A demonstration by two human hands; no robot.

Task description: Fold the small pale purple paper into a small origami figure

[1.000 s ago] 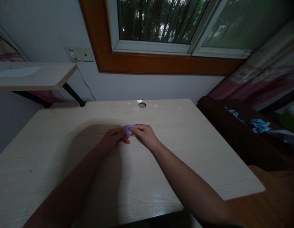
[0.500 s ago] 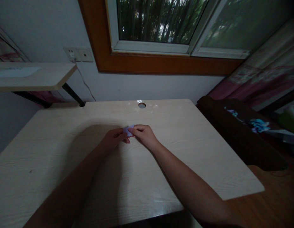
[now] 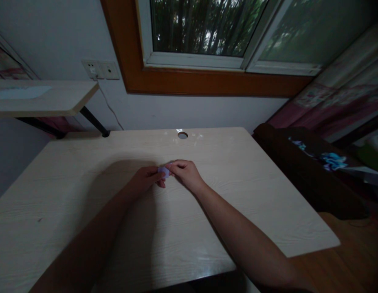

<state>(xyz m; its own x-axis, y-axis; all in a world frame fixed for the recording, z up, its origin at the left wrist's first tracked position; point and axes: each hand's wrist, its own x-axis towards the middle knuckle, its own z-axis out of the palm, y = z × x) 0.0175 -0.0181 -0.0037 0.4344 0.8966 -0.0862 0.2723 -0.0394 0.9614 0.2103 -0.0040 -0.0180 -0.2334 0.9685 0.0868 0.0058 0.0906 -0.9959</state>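
Between my two hands is a small piece of pale purple paper (image 3: 163,171), partly covered by my fingers. My left hand (image 3: 148,178) pinches its left side, thumb on top and other fingertips showing below. On the right, the thumb and fingers of my right hand (image 3: 184,170) close on its upper right edge. Both hands are over the middle of the pale wood-grain desk (image 3: 238,191). Whether the paper is folded is too small to tell.
A round cable hole (image 3: 182,135) is near the desk's back edge. A raised shelf (image 3: 63,97) on black legs stands at the left, under a wall socket (image 3: 100,70). Beyond the desk's right edge are dark brown furniture (image 3: 311,175) and a blue patterned cloth (image 3: 333,161).
The paper has turned and dropped slightly between my fingers, and more of its face shows beside my left thumb. My left fingertips have shifted a little downward. My right hand barely moved.
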